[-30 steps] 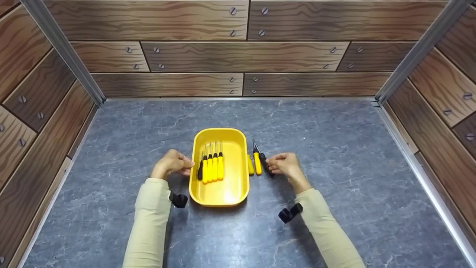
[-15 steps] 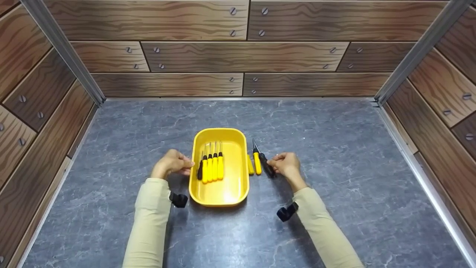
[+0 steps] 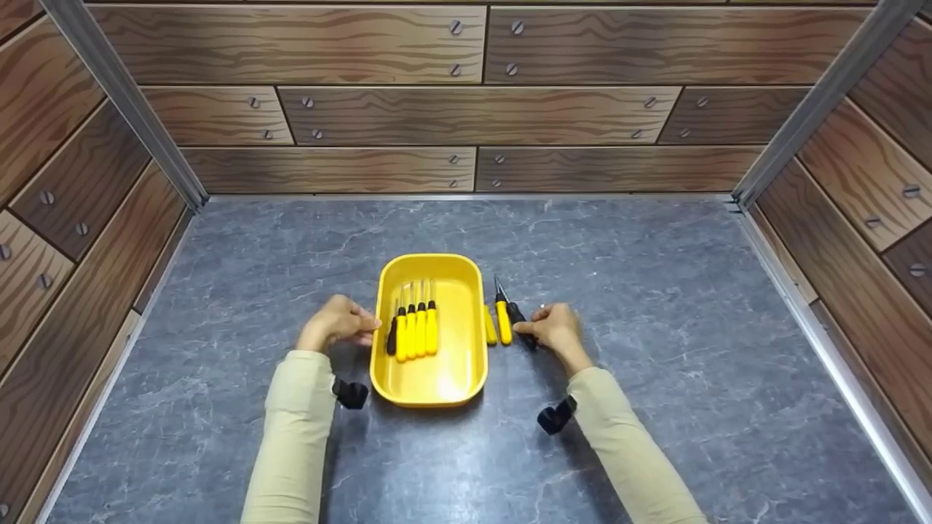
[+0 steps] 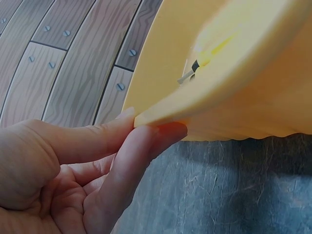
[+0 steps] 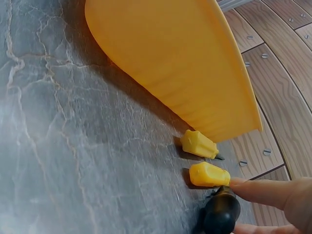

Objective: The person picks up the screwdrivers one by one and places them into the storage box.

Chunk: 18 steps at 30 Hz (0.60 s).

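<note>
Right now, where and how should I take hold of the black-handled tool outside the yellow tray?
I'd pinch the black-handled tool across its thick handle, coming from the right and above with your right hand. The handle slants toward you and to the right, while a yellow-handled tool lies close on its left with the yellow tray beyond, so the right side looks freer.

Wood-patterned panels wall three sides; metal posts stand where they meet; a grey marbled surface gleams below.
</note>
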Available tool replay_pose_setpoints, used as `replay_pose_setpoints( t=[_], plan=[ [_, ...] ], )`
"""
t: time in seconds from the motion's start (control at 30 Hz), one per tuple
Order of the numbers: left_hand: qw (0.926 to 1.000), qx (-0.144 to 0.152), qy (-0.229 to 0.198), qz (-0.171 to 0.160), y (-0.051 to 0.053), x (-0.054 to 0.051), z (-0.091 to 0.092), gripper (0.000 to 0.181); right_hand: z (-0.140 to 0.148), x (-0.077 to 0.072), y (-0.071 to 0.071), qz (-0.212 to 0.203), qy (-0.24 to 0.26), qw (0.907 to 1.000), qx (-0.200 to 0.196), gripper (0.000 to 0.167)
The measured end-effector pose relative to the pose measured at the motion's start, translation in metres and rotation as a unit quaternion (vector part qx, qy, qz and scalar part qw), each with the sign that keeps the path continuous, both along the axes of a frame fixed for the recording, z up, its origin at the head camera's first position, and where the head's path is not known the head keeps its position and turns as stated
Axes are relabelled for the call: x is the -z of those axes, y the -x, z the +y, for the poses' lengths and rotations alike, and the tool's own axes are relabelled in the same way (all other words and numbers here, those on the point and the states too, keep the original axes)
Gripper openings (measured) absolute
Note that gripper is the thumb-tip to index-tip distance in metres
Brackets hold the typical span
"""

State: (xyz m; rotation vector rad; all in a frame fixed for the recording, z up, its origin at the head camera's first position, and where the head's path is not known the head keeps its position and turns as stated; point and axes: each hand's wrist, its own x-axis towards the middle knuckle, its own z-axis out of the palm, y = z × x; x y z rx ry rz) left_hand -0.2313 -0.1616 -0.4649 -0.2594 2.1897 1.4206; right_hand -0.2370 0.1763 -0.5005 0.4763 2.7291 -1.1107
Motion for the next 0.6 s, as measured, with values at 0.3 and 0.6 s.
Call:
replay_pose_setpoints(
  t=[0.3,0.6],
  plan=[
    [1.0000,0.008,0.001,-0.003,0.0017,0.0008,-0.0002,0.028,-0.0047,0.0026,0.0025,0.002,-0.038,0.9993,-0.003,0.038],
    [1.0000,0.003,0.001,-0.008,0.0010,0.0006,-0.0001,0.027,-0.0071,0.0019,0.0050,-0.031,-0.051,0.9982,-0.004,0.041]
  ],
)
